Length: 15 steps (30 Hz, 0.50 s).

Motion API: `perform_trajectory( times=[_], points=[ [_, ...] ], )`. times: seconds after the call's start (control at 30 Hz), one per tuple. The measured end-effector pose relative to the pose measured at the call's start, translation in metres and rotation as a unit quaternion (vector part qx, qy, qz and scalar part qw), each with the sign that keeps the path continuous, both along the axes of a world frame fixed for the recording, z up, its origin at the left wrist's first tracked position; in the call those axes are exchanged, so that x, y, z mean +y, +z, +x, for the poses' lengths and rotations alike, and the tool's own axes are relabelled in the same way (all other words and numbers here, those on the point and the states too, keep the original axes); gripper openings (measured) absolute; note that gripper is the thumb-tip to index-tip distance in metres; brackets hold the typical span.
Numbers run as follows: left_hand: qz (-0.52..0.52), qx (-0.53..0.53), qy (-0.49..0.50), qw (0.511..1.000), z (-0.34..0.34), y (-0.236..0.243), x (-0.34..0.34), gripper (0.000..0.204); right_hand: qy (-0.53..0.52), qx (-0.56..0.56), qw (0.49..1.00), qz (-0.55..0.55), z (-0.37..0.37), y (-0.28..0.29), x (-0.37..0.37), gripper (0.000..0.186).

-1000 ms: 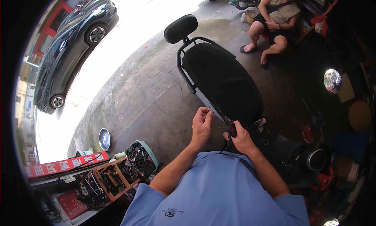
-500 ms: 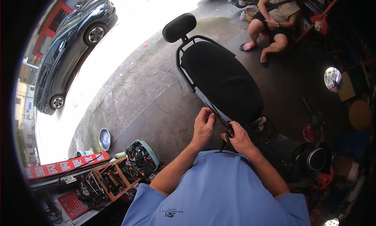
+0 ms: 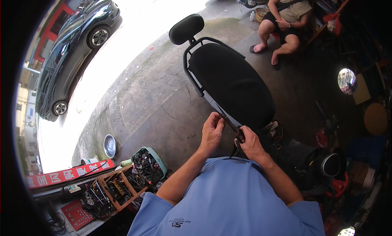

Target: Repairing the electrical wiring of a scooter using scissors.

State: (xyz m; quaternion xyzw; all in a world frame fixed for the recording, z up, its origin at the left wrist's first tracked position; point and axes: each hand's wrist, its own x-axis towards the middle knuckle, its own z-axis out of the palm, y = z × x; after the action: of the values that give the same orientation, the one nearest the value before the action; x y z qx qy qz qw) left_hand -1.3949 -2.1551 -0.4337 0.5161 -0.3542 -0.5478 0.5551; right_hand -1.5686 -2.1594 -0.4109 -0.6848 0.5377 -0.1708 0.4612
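Close in front of my shirt, my right hand (image 3: 252,145) is closed around a pair of dark scissors (image 3: 232,126), their black handle loop hanging below the fingers. The blades point up and left, toward my left hand (image 3: 212,131). That hand is closed in a pinch near the blade tips; whatever its fingertips hold is too small and dark to make out. Just beyond both hands is the long black seat (image 3: 230,78) of a scooter. A black rail (image 3: 186,60) runs round its rear, carrying a padded backrest (image 3: 187,29).
Lower left, a bench bears a wooden tool rack (image 3: 118,190), a green tub of tools (image 3: 151,164) and a red sign (image 3: 69,173). A metal bowl (image 3: 110,146) is nearby. A person (image 3: 288,21) sits upper right; a round mirror (image 3: 347,81) stands right. A car (image 3: 77,52) is parked outside.
The right hand and the scissors' handle have shifted very slightly. The left hand keeps its pinch in the same place.
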Motion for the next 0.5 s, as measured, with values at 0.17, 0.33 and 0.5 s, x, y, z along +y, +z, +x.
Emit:
perform_trajectory(
  times=[0.17,0.33,0.5],
  points=[
    [0.004,-0.007,-0.006,1.000,-0.0007,-0.0021,0.0013,0.005,-0.005,-0.009,0.999,-0.033,-0.0017,-0.0050,0.0025,0.027],
    [0.005,-0.020,0.008,1.000,-0.0043,0.0009,0.0004,0.010,-0.012,-0.003,1.000,-0.015,-0.0015,0.0001,0.0035,0.026],
    [0.010,-0.029,0.000,1.000,-0.0041,0.0043,0.0014,0.010,-0.013,-0.010,0.999,-0.049,-0.0034,-0.0020,0.0060,0.025]
  ],
)
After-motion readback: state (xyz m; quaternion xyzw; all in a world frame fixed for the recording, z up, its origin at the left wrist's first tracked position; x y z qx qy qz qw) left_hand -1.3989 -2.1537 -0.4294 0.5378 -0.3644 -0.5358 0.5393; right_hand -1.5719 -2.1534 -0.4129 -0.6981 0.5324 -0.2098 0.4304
